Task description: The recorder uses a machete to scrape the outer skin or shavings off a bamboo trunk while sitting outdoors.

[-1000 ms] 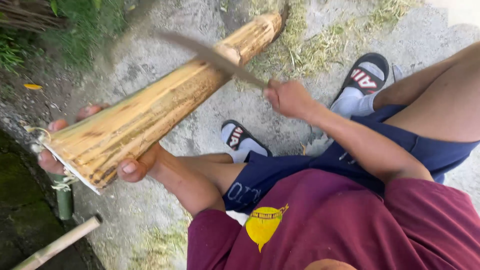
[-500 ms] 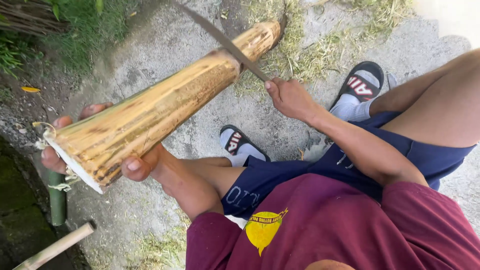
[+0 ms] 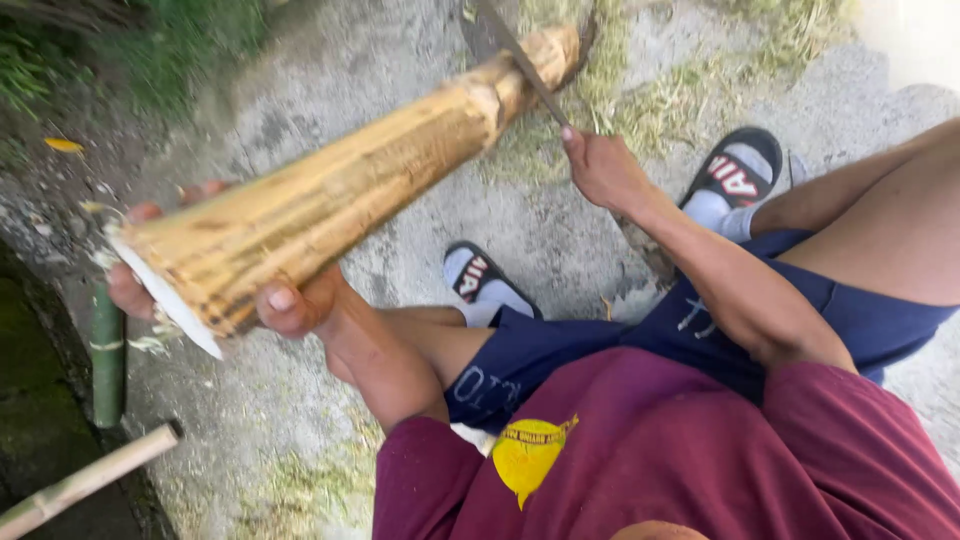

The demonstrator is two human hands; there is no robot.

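Seated person braces a bamboo section and sets a long blade against its far end.

The left hand [image 3: 290, 300] wraps the near, cut end of the bamboo [image 3: 340, 200], fingers [image 3: 135, 290] curled round the far side and thumb pressed on the near side, so the pole stays raised and angled away over the ground [image 3: 300, 90] instead of rolling. The right hand [image 3: 600, 170] is closed tight round the handle of the knife [image 3: 515, 60], whose blade lies across the bamboo's far end, touching it near a raised chip; holding the pole at arm's reach keeps the edge well away from the legs and the sandals [image 3: 735, 180]. Two other poles, one green [image 3: 105, 350] and one pale [image 3: 80, 485], lie at the lower left beside a dark ditch.
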